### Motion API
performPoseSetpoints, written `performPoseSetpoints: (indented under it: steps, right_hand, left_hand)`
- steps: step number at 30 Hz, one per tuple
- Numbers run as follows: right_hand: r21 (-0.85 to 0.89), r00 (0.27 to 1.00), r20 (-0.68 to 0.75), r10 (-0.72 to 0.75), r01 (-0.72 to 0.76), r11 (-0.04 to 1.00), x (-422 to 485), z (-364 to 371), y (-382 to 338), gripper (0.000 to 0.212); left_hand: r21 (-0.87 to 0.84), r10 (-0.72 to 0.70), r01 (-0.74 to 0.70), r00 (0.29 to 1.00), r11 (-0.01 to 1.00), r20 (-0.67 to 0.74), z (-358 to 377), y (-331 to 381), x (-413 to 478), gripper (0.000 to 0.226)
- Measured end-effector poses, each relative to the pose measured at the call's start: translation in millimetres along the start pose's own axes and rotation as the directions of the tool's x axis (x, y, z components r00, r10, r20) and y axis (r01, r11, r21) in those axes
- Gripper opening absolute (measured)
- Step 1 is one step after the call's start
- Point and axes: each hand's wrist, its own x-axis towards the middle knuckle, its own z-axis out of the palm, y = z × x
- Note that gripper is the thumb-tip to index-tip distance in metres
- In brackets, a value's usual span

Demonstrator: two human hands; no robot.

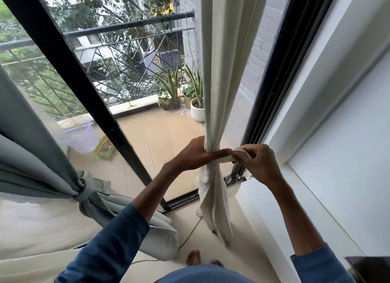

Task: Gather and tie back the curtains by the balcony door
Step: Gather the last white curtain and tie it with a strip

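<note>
Both hands cinching cream curtain (223, 71) at right side of balcony door (69, 71).

Left hand (196, 154) wraps curled fingers round the bunched cream curtain at its narrowest point; right hand (257, 160), touching it, pinches the end of a cream tie strip (240, 154) with curled fingers. Curtain hangs in front of the glass, its tail reaching the floor (242, 223). Grey curtain (31, 156) at left already knotted. Potted plants (197, 105) outside on the balcony.

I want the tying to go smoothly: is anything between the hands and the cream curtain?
Nothing visible. The left hand holds the gathered cream curtain, and the right hand pinches the tie band around it.
</note>
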Motion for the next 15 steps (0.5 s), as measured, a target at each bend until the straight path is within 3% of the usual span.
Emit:
performPoseSetpoints:
  steps: [8, 15]
  right_hand:
    - [0.109, 0.992, 0.127, -0.019, 0.005, 0.994, -14, -16, -17, 0.009]
    - [0.092, 0.977, 0.201, -0.065, 0.048, 0.995, -14, -21, -24, 0.008]
  left_hand:
    - [0.041, -0.015, 0.022, 0.985, 0.999, -0.169, -15, -16, 9, 0.028]
    - [0.096, -0.008, 0.025, 0.984, 0.995, -0.178, -27, -12, 17, 0.025]
